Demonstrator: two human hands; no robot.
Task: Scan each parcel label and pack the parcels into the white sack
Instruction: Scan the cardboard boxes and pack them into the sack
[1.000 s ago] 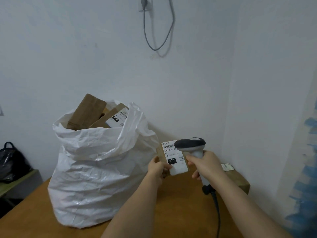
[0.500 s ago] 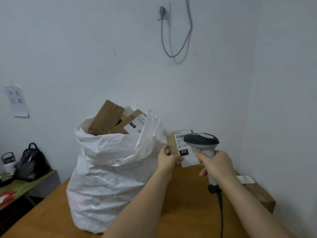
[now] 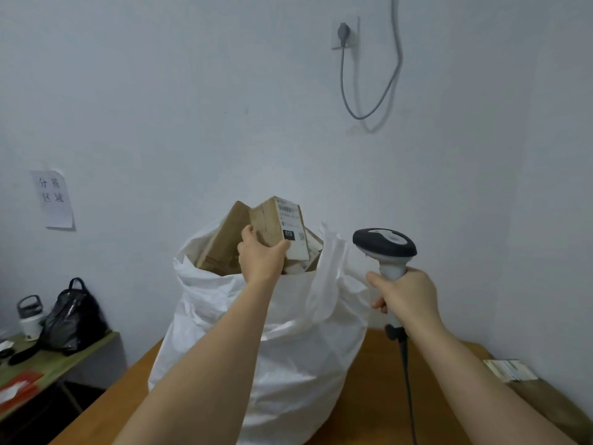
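Over the open mouth of the white sack (image 3: pixel 263 342), I am seeing the left hand (image 3: pixel 260 259) gripping a small brown parcel (image 3: pixel 278 227), fingers wrapped around its lower end. The parcel is standing nearly upright with its white label (image 3: pixel 291 229) facing me, a black patch reading 010 showing on it. Just behind and left of it, another brown parcel (image 3: pixel 224 239) is poking up out of the sack, leaning against the rim. More cardboard is showing inside the sack to the right of the held parcel, though I cannot tell how many pieces.

To the right of the sack, the right hand (image 3: pixel 407 297) is clenching the handle of the barcode scanner (image 3: pixel 385 244), its dark head pointing up and left, apart from the parcel. The scanner's black cable (image 3: pixel 407 380) is hanging down past the wrist.

The sack is sitting on a brown wooden table (image 3: pixel 378 390). At the table's far right edge, well apart from the sack, another labelled box (image 3: pixel 510 370) is lying flat. Left of the sack, a black bag (image 3: pixel 75 316) and a bottle (image 3: pixel 29 316) are resting on a low green side table (image 3: pixel 64 358).
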